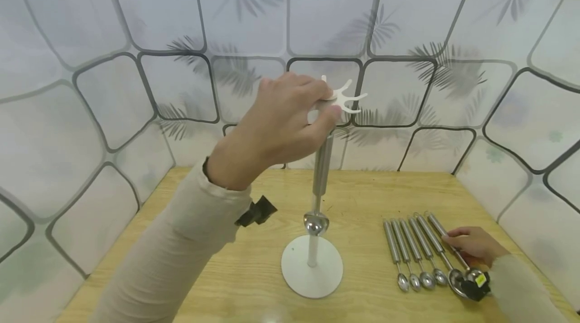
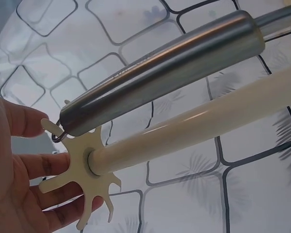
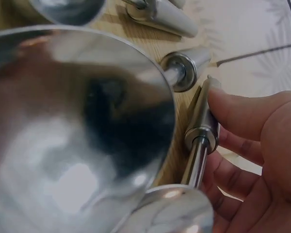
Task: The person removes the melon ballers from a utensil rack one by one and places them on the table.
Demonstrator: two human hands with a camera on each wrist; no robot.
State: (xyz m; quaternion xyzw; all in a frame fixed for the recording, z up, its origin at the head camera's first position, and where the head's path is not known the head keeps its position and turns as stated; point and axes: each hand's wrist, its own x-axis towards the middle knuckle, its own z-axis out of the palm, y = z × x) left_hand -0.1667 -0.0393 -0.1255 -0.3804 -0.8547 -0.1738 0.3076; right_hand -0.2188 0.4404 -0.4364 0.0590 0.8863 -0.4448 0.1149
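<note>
My left hand [image 1: 287, 119] pinches the hooked top [image 1: 346, 100] of a white stand between thumb and fingers. From one prong hangs a metal spoon, its thick steel handle [image 2: 165, 73] alongside the white pole [image 2: 199, 126] and its round bowl [image 1: 315, 223] low over the stand's disc base [image 1: 312, 283]. At the right of the table, my right hand [image 1: 478, 245] holds the rightmost spoon of a row by its handle [image 3: 203, 114], thumb on one side and fingers on the other. A black strap piece partly covers that spoon's bowl in the head view.
Left of the held spoon, several steel spoons [image 1: 410, 240] lie side by side on the wooden table [image 1: 226, 272], bowls toward me. A large bowl [image 3: 77, 131] fills much of the right wrist view. Patterned fabric walls [image 1: 254, 21] enclose the table at the back and sides.
</note>
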